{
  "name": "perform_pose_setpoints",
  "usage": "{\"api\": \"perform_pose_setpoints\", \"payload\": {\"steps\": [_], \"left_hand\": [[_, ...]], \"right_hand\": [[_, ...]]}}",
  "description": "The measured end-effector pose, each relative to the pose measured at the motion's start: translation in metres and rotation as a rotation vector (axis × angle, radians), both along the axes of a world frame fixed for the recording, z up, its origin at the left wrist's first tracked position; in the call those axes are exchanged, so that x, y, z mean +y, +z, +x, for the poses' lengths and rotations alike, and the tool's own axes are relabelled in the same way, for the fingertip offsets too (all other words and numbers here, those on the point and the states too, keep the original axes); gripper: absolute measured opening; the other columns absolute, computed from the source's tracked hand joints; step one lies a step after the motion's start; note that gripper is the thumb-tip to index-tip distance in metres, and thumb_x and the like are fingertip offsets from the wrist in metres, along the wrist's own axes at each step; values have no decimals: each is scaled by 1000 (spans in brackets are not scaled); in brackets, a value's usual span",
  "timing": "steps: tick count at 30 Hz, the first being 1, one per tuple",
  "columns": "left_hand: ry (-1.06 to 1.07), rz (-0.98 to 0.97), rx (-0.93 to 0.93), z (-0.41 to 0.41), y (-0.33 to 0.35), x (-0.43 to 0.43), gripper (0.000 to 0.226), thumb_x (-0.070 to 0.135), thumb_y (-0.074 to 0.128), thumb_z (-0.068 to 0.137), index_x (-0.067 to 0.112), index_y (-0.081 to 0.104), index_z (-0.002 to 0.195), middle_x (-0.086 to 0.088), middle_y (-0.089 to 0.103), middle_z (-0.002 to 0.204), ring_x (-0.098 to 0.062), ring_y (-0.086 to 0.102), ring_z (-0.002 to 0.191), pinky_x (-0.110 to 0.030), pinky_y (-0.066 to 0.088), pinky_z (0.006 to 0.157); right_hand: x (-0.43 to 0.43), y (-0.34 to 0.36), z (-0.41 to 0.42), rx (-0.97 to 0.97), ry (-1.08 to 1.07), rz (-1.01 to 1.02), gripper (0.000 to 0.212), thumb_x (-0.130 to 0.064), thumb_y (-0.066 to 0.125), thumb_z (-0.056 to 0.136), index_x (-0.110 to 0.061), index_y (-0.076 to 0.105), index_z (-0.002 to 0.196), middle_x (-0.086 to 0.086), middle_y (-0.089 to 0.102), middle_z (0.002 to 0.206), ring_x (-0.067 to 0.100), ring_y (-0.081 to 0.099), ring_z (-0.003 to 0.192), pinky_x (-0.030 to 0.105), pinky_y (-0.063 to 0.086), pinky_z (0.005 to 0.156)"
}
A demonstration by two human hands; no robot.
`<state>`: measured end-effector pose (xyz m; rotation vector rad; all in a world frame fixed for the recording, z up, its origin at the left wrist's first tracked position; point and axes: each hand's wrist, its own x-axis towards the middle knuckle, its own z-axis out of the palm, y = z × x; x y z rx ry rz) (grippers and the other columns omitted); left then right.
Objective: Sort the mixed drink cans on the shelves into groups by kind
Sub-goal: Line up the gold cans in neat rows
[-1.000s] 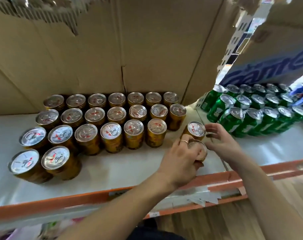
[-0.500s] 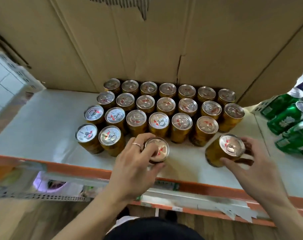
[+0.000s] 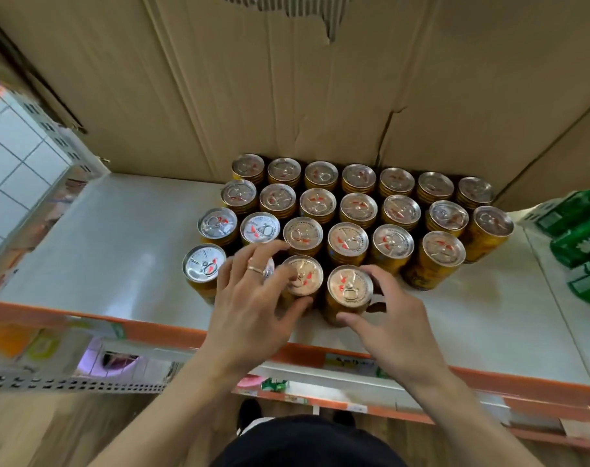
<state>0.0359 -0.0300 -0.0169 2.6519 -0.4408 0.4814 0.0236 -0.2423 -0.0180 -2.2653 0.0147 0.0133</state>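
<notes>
While clamping left hand (image 3: 249, 308) round one gold can (image 3: 302, 274) and right hand (image 3: 398, 321) round the next can (image 3: 350, 284), could've easily bumped over the tight-packed row behind (image 3: 349, 239).

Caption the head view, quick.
Left hand grips one gold can, right hand a second gold can, at the front of the gold block.

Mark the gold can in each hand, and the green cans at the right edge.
left gold can (image 3: 303, 276): head view, centre of its lid, beside the gripping fingers.
right gold can (image 3: 350, 286): head view, centre of its lid.
green cans (image 3: 578, 239): head view, side of the middle can.
</notes>
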Motion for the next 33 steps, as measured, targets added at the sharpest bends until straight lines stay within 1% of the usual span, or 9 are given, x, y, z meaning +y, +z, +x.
{"api": "perform_pose_setpoints", "payload": {"steps": [3, 7, 9, 13, 17, 19, 22, 27, 33], "left_hand": [[76, -206, -61, 6, 4, 22, 38, 45, 67, 82, 15, 67, 105, -6, 49, 141, -29, 41, 131, -34, 28, 110], [280, -478, 43, 21, -4, 66, 54, 53, 58, 81, 13, 59, 119, -2, 38, 148, -16, 28, 136, -49, 36, 109], [328, -554, 180, 30, -9, 79, 67, 61, 52, 77, 16, 54, 127, 0, 35, 151, -20, 29, 139, -52, 37, 108], [282, -588, 298, 39, -15, 80, 78, 64, 56, 71, 30, 44, 140, -3, 49, 144, -24, 51, 127, -47, 43, 105], [229, -654, 296, 40, -10, 71, 61, 45, 63, 75, 47, 48, 134, 6, 61, 123, -11, 59, 106, -27, 44, 88], [219, -628, 303, 42, -13, 74, 59, 51, 62, 73, 49, 52, 131, 7, 61, 124, -18, 60, 109, -23, 46, 87], [215, -611, 328, 43, -15, 77, 63, 56, 62, 71, 43, 55, 132, 5, 62, 124, -21, 61, 109, -26, 45, 90], [212, -618, 308, 42, -11, 74, 54, 45, 65, 75, 45, 54, 128, 2, 61, 128, -23, 59, 112, -28, 43, 92], [223, -636, 338, 43, -14, 77, 61, 62, 60, 70, 45, 55, 129, 1, 62, 129, -24, 62, 114, -50, 51, 98]], "right_hand": [[-1, -2, 3, -37, -21, -22, 75, -29, 86, 71, -28, 47, 135, -21, 45, 122, -12, 38, 109, 3, 31, 90], [-14, 7, 2, 16, 20, -2, 78, -37, 85, 70, -30, 46, 137, -23, 50, 123, -9, 48, 107, 1, 38, 84], [-31, 15, 4, -69, -25, 41, 61, -29, 82, 76, -25, 54, 130, -16, 61, 117, -4, 59, 103, 10, 50, 79], [-92, 27, 22, -343, -286, -108, 27, -15, 72, 85, -12, 66, 111, -1, 67, 100, 9, 65, 85, 16, 53, 71], [-154, 16, 62, -192, -463, -263, 54, -17, 77, 80, -15, 55, 129, 7, 53, 127, 28, 55, 112, 45, 48, 100], [-163, 14, 76, -2, -452, -255, 70, -20, 78, 80, -17, 44, 141, 12, 43, 142, 31, 44, 128, 40, 35, 110], [-164, 10, 88, 33, -400, -189, 75, -19, 79, 80, -12, 40, 144, 12, 49, 140, 29, 45, 129, 33, 34, 103], [-165, 8, 81, -10, -489, -146, 67, -20, 85, 72, -14, 53, 130, 8, 65, 117, 28, 60, 112, 31, 45, 92], [-139, 34, 1, -30, -429, -135, 70, -12, 84, 73, -15, 52, 135, -2, 56, 109, 16, 55, 98, 23, 41, 79]]}}
